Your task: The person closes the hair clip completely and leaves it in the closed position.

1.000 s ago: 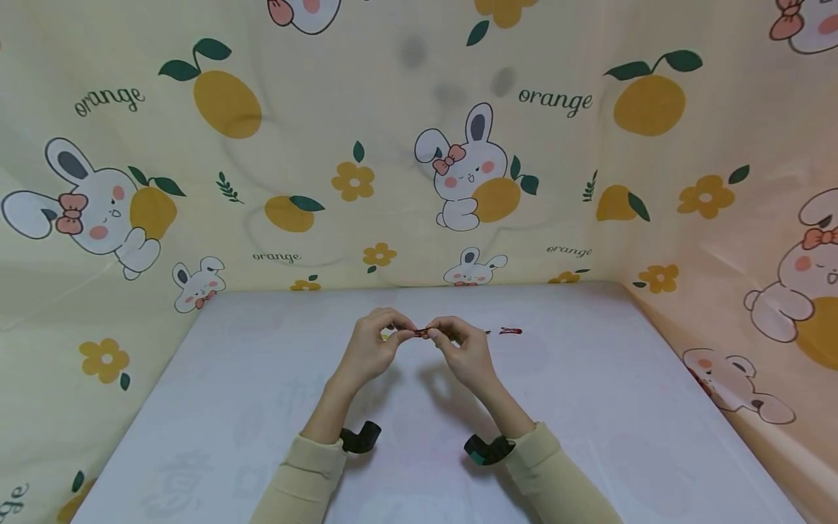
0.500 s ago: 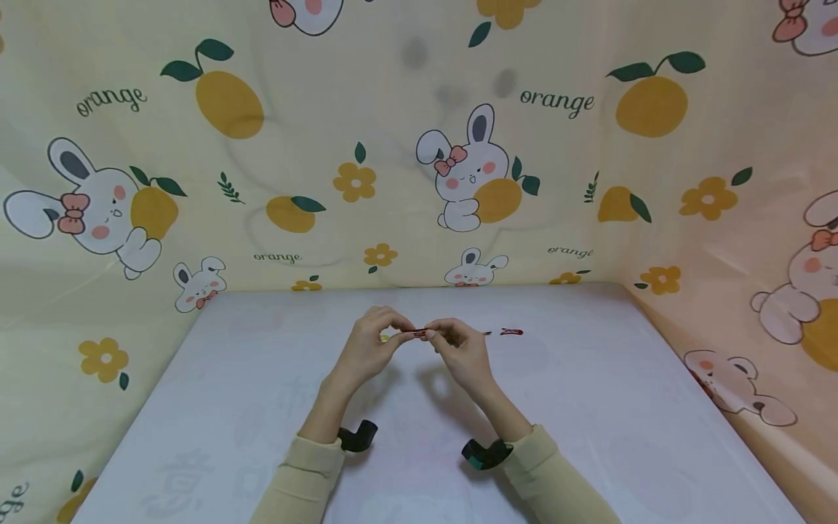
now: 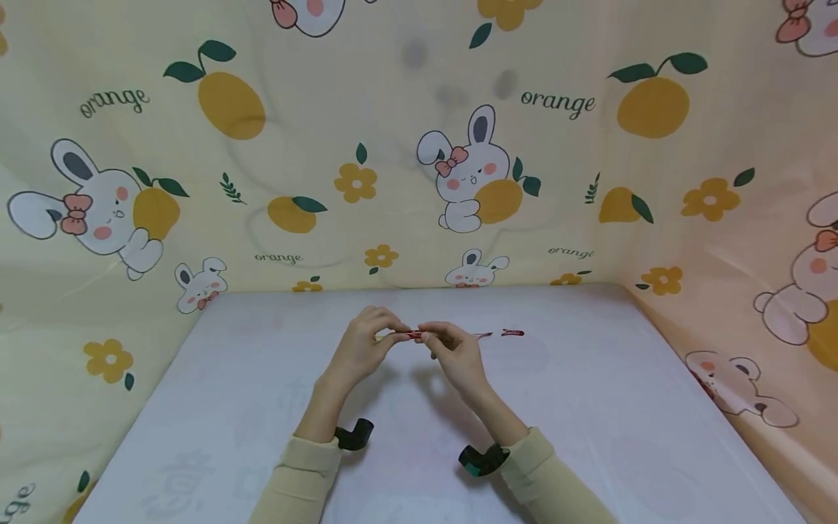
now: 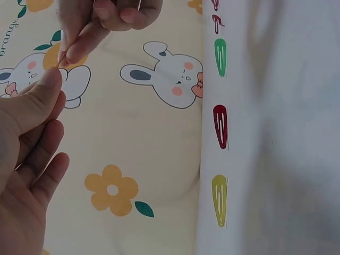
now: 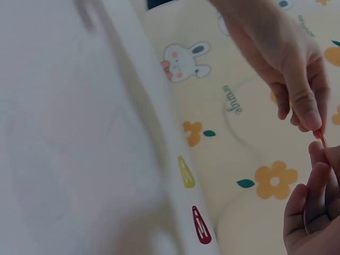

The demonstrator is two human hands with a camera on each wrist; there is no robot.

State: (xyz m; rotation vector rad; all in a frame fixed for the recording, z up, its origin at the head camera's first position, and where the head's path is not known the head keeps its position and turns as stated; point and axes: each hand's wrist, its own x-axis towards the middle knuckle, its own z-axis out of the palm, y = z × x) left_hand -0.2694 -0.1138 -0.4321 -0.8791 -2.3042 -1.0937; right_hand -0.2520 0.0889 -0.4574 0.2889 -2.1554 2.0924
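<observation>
Over the far part of the table, both hands meet at a red snap hair clip (image 3: 414,335). My left hand (image 3: 368,343) pinches one end between thumb and fingertips. My right hand (image 3: 458,356) pinches the other end the same way. Edge-on, the hair clip (image 4: 62,58) looks like a thin reddish strip in the left wrist view. The right wrist view has it (image 5: 323,140) at the right edge, mostly hidden by the fingertips. Whether it is snapped open or closed, I cannot tell.
Along the far table edge lie a yellow clip (image 4: 219,201), a dark red clip (image 4: 220,126) and a green clip (image 4: 220,57) in a row. Farther right are two red clips, one (image 3: 513,332) with its parts spread. A rabbit-and-orange print curtain (image 3: 393,145) stands behind.
Both hands have shifted slightly left with the hair clip between them. More of the red clip on the table beside my right hand now shows.
</observation>
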